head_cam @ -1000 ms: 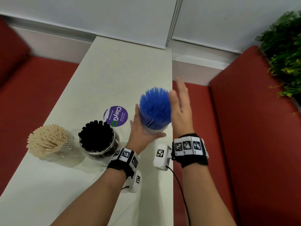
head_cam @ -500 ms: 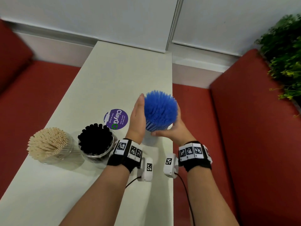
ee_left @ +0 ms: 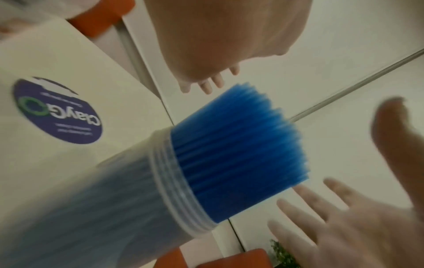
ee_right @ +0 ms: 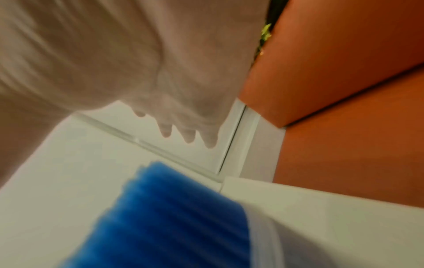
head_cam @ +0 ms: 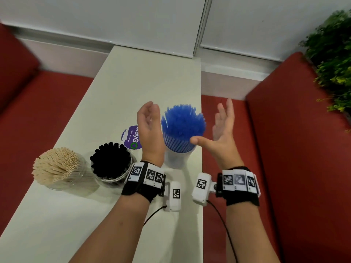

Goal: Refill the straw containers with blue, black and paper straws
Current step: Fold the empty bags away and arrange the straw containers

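Note:
A bunch of blue straws [head_cam: 183,126] fans out of a clear container [head_cam: 175,160] near the table's right edge. My left hand [head_cam: 150,128] hovers just left of the bunch, fingers loosely curved, holding nothing. My right hand [head_cam: 221,130] is spread open to the right of it, thumb tip near the straws. The left wrist view shows the blue straws [ee_left: 238,150] in the ribbed container [ee_left: 179,181] with both hands apart from them. Black straws [head_cam: 111,160] and paper straws [head_cam: 56,165] fill two jars at the left.
A round purple sticker [head_cam: 131,137] lies on the white table [head_cam: 144,80]. Red bench seats [head_cam: 296,149] flank the table on both sides. A green plant [head_cam: 332,54] stands at the far right. The blue container stands close to the table's right edge.
Both hands were pressed around the blue straw bunch half a second ago; now they have pulled apart sideways and let go, and the straws fan out wider.

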Demonstrator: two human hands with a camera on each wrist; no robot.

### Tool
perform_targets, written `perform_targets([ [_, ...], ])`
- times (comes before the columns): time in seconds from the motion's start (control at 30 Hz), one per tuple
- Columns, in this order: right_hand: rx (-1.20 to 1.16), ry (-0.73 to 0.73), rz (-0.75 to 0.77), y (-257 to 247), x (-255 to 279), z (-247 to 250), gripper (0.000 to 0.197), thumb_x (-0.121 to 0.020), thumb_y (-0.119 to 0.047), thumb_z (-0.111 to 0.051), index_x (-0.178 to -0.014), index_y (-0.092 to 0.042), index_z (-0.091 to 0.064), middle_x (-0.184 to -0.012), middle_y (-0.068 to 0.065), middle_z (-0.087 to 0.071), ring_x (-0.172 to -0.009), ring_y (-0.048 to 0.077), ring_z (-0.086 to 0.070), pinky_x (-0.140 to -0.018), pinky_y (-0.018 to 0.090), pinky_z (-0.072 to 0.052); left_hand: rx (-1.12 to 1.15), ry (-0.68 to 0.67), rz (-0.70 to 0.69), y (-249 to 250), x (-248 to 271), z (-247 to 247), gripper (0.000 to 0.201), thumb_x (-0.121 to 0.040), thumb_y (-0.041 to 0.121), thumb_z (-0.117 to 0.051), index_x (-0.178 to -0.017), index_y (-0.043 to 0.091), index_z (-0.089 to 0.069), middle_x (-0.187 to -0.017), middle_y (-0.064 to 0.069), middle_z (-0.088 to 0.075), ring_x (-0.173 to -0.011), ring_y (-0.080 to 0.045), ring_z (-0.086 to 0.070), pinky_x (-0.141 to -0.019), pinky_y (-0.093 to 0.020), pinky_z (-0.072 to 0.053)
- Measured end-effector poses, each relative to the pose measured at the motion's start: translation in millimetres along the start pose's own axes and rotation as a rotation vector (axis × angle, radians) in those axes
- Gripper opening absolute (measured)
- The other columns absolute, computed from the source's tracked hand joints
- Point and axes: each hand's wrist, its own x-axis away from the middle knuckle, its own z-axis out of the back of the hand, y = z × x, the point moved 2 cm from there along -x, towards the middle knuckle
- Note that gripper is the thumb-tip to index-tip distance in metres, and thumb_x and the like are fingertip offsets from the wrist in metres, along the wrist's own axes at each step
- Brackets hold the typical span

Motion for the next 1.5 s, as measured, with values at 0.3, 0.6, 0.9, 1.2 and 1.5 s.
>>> perform_targets([
  [0.3, 0.133, -0.090, -0.134, 38, 5, -39, 0.114, -0.060, -0.010, -0.094, -0.149, -0.033, -0.026, -0.134, -0.019, -0.054, -0.119, -0.009, -0.056, -0.090, 0.014, -0.052, -0.104, -0.246, 0.201, -28, 16, -3, 0.034, -0.098, 0.040, -0.060, -0.131, 0.032, -0.062, -0.128, 0.019, -0.064, -0.115, 0.006, -0.060, -0.084, -0.015, -0.052],
  [0.6, -0.060, 0.119, -0.242, 46, 24, -6, 0.087, -0.069, -0.080, -0.069, -0.145, -0.058, -0.031, -0.157, -0.015, -0.036, -0.145, 0.002, -0.031, -0.122, 0.038, -0.025, -0.155, 0.063, 0.211, -35, 19, 29, 0.029, -0.102, 0.049, -0.039, -0.118, 0.034, -0.058, -0.131, 0.001, -0.060, -0.123, -0.008, -0.054, -0.108, -0.028, -0.039],
  [0.9, 0.042, 0.155, -0.370, 73, 20, -22, 0.053, -0.098, -0.065, -0.039, -0.148, -0.048, -0.038, -0.154, -0.014, -0.044, -0.141, 0.009, -0.043, -0.118, 0.047, -0.036, -0.096, -0.163, 0.379, -64, 1, 17, 0.057, -0.101, 0.060, -0.037, -0.144, 0.025, -0.050, -0.143, 0.004, -0.057, -0.132, -0.008, -0.052, -0.111, -0.035, -0.041],
  [1.2, -0.025, 0.195, -0.337, 71, -4, -49, 0.047, -0.095, -0.065, -0.035, -0.136, -0.049, -0.053, -0.129, -0.013, -0.062, -0.106, 0.003, -0.056, -0.079, 0.015, -0.048, -0.244, -0.187, 0.393, -75, -4, 10, 0.039, -0.104, 0.034, -0.038, -0.079, 0.031, -0.067, -0.084, 0.015, -0.066, -0.076, 0.002, -0.058, -0.077, -0.028, -0.047],
  [1.5, -0.180, 0.316, -0.432, 79, -6, -42, 0.031, -0.103, -0.050, -0.044, -0.129, -0.045, -0.062, -0.129, -0.012, -0.066, -0.121, 0.011, -0.058, -0.089, 0.045, -0.057, -0.383, -0.158, 0.277, -79, -15, 22, 0.026, -0.101, 0.038, -0.059, -0.121, 0.026, -0.068, -0.120, 0.002, -0.070, -0.108, -0.013, -0.067, -0.092, -0.040, -0.059],
])
